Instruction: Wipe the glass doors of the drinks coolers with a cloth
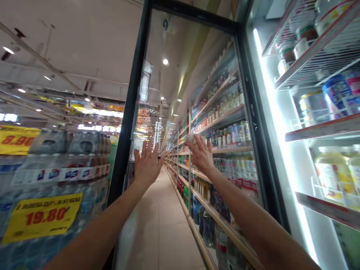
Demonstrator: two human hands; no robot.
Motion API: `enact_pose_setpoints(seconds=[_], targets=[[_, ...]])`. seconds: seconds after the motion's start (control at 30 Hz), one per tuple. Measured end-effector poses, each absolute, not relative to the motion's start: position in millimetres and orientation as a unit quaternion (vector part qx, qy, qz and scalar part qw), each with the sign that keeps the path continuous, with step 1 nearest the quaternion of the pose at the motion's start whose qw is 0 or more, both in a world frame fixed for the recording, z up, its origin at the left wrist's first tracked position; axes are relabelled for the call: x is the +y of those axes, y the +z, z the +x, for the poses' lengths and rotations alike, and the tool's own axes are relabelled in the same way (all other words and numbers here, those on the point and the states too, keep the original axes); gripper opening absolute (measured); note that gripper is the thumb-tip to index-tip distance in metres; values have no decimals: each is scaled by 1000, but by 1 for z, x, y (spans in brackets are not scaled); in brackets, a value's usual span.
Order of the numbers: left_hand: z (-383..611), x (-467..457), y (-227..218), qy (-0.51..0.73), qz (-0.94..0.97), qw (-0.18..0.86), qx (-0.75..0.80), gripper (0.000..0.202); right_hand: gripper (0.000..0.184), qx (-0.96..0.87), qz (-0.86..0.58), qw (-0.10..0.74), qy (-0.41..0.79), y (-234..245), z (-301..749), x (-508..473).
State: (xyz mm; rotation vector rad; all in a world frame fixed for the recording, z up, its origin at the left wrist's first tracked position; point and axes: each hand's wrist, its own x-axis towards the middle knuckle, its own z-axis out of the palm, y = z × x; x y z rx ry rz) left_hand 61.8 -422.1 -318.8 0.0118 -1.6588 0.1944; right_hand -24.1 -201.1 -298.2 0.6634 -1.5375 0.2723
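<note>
An open glass fridge door (180, 86) in a black frame (128, 123) stands in front of me. My left hand (146, 165) lies flat against the glass, fingers spread and pointing up, holding nothing. My right hand (201, 152) is raised against the same pane further right. Its fingers press a small pale wad (191, 138), perhaps a cloth, onto the glass. Through the pane I see a long aisle with drink shelves.
The lit fridge interior (284, 150) is on the right, with wire shelves of cans (337, 93) and bottles (334, 172). Stacked packs of bottled water (56, 168) with yellow price tags (42, 215) stand on the left. A tiled aisle floor (160, 225) runs ahead.
</note>
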Motion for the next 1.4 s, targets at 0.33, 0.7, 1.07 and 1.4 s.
enact_pose_setpoints(seconds=[0.33, 0.7, 1.07, 1.4], targets=[[60, -420, -321, 91, 4, 686, -722, 53, 44, -678, 115, 684, 244, -306, -51, -126], [59, -420, -322, 98, 11, 686, -721, 55, 46, -690, -36, 638, 341, -310, -65, -75], [61, -420, -322, 105, 34, 674, -731, 54, 45, -699, 144, 671, 203, -317, -43, -146], [61, -419, -323, 106, 33, 671, -733, 54, 44, -670, 314, 665, 101, -335, -22, -199]])
